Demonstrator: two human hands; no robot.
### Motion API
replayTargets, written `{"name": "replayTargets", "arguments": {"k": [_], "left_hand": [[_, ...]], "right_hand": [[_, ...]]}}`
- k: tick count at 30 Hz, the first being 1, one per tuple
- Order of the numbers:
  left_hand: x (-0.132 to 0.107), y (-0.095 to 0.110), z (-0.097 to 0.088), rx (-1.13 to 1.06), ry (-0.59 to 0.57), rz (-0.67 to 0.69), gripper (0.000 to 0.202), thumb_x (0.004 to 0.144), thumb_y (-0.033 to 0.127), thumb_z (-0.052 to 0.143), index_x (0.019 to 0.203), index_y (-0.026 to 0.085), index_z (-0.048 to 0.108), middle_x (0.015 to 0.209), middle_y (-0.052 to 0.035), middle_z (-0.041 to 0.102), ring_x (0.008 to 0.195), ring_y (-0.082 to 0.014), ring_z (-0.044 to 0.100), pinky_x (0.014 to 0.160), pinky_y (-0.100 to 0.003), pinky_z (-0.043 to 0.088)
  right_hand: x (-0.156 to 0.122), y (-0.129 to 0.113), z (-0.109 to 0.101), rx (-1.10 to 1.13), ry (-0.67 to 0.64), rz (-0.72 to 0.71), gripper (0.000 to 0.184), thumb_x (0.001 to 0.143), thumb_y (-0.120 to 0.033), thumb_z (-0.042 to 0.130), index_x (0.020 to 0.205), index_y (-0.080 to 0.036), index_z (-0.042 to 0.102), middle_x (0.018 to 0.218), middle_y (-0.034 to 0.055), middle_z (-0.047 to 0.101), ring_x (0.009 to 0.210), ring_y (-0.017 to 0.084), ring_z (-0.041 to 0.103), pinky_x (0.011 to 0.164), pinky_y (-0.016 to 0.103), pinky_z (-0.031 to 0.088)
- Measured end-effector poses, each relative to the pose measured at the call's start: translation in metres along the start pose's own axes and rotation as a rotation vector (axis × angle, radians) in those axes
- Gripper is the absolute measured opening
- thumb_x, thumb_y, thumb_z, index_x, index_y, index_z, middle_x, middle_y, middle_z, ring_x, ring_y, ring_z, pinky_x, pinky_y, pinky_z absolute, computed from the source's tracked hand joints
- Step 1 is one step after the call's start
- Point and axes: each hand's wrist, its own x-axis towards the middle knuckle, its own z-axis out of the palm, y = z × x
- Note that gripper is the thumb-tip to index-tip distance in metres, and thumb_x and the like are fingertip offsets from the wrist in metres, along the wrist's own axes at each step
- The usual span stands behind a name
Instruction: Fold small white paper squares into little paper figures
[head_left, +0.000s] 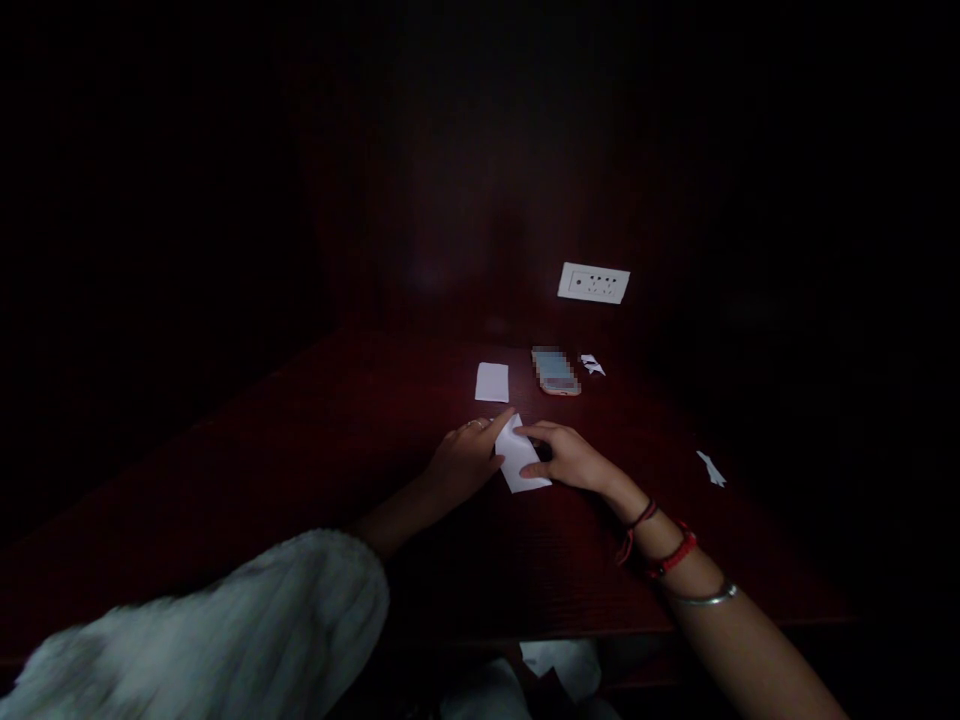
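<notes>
A folded white sheet of paper (520, 460) lies between my hands near the middle of the dark red table. My left hand (466, 460) grips its left edge, with the index finger stretched along the top corner and the thumb at the side. From the right, my right hand (574, 458) holds the paper with thumb and index finger on its surface, the fingers curved. Just beyond the hands is a second folded white paper (492, 382), lying flat and apart from both.
A phone (556, 371) lies on the table (360, 400) beyond my right hand. Beside it are paper scraps (592, 365), and another scrap (711, 469) lies farther right. A white socket panel (594, 283) is on the back wall. The surroundings are very dark.
</notes>
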Motion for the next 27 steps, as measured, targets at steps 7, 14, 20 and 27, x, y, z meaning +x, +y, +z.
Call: {"name": "replayTargets", "arguments": {"k": [7,14,20,27], "left_hand": [[0.000,0.003,-0.003,-0.095,-0.007,0.007,0.064,0.070,0.020,0.047,0.124,0.026,0.013,0.102,-0.0025,0.050,0.095,-0.0177,0.045,0.078,-0.029,0.033],[0.004,0.000,0.003,-0.221,-0.009,-0.009,0.065,0.069,0.017,0.045,0.125,0.024,0.012,0.098,-0.0016,0.053,0.094,-0.0179,0.046,0.077,-0.029,0.034],[0.005,-0.001,0.006,-0.268,-0.014,0.027,0.067,0.068,0.015,0.044,0.125,0.024,0.011,0.099,-0.0003,0.053,0.094,-0.0161,0.045,0.081,-0.029,0.033],[0.005,-0.004,0.007,-0.284,-0.015,0.082,0.066,0.068,0.015,0.042,0.125,0.027,0.010,0.097,0.0024,0.054,0.093,-0.0154,0.046,0.081,-0.029,0.032]], "right_hand": [[0.002,0.001,0.003,-0.021,-0.009,0.080,0.061,0.052,-0.038,0.065,0.106,-0.016,0.049,0.081,0.0035,0.048,0.072,0.014,0.046,0.067,0.026,0.036],[0.002,0.002,0.005,0.027,0.042,0.080,0.069,0.049,-0.037,0.066,0.111,-0.016,0.044,0.092,0.0056,0.049,0.080,0.016,0.046,0.072,0.028,0.035],[0.002,-0.003,0.003,0.020,0.038,0.087,0.068,0.049,-0.037,0.066,0.109,-0.015,0.046,0.086,0.0050,0.053,0.071,0.014,0.048,0.064,0.025,0.037],[0.000,-0.006,0.002,0.047,0.018,0.078,0.068,0.052,-0.037,0.064,0.112,-0.015,0.043,0.077,0.0010,0.054,0.066,0.011,0.047,0.061,0.022,0.036]]}}
